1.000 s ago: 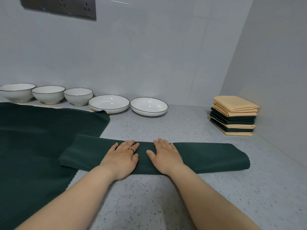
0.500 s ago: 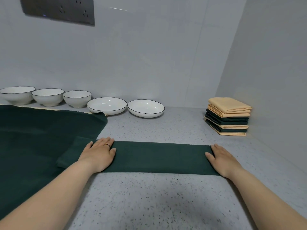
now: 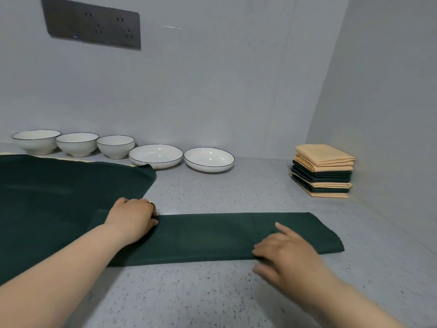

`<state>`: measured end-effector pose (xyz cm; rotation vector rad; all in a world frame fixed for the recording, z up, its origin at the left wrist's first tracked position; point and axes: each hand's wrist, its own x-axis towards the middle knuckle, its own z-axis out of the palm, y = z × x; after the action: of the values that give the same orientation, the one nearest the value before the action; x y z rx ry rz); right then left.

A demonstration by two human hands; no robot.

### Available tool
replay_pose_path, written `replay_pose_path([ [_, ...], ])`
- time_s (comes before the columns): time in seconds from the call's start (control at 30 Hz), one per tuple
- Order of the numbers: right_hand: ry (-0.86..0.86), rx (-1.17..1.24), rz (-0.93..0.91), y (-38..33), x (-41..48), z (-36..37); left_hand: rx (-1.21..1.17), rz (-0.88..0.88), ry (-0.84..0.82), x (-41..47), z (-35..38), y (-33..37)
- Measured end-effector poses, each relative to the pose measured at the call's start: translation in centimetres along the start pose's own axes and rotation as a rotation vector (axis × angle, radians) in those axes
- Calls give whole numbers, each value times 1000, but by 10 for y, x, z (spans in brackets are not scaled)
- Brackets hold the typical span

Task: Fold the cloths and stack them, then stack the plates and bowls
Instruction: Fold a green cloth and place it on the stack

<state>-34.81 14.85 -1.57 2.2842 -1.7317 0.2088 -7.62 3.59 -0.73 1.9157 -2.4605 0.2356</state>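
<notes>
Head view, starting at the far left: what lies there?

A dark green spread cloth (image 3: 59,197) covers that side of the speckled counter (image 3: 212,294). Behind it, along the wall, three white bowls (image 3: 76,144) stand in a row, then two shallow plates (image 3: 209,159), none stacked.

And the left hand?

The left hand (image 3: 132,218) sits knuckles-up on the folded strip (image 3: 212,235) near its left end, where the strip overlaps the spread cloth. Its fingers bend down at the strip's far edge. Whether they pinch the fabric I cannot tell. A ring (image 3: 151,204) shows on one finger.

Where does the strip run?

It lies flat across the counter, a long dark green band reaching from the left hand out past the right one.

The right hand?

The right hand (image 3: 283,255) is blurred. It rests on the strip's near edge toward the right end, fingers spread and fairly straight, gripping nothing. The hands are well apart.

Farther right?

A stack of folded cloths (image 3: 322,171), tan and dark green, stands in the corner, apart from the strip.
</notes>
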Motion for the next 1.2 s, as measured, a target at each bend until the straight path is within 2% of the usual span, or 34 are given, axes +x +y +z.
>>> replay_pose_path([
  [0.1, -37, -107, -63, -10, 0, 7, -31, -20, -48, -3, -4, -4],
  [0.17, -8, -165, -24, -7, 3, 15, -61, -26, -94, -6, -6, -7],
  [0.33, -97, -72, 11, -13, 29, 12, -127, 9, -228, -26, -10, -14],
  [0.53, -97, -41, 76, -6, 58, 26, -315, 64, -182, -73, -10, -2],
  [0.67, -186, -25, 95, -4, 67, 23, -404, 188, -29, -93, 0, 15],
  [0.73, -206, -21, 84, -3, 64, 22, -353, 298, 10, -96, 9, 18],
  [0.8, -208, 23, 95, -5, 55, 20, -312, 364, -76, -97, 13, 21],
  [0.9, -164, 158, 27, -17, 32, 14, -297, 366, -174, -94, 21, 17],
  [1.07, -194, 301, -188, -52, -14, 0, -271, 341, -161, -95, 20, 22],
  [1.2, -93, 86, -317, -79, -39, 5, -308, 309, -116, -100, 16, 29],
])
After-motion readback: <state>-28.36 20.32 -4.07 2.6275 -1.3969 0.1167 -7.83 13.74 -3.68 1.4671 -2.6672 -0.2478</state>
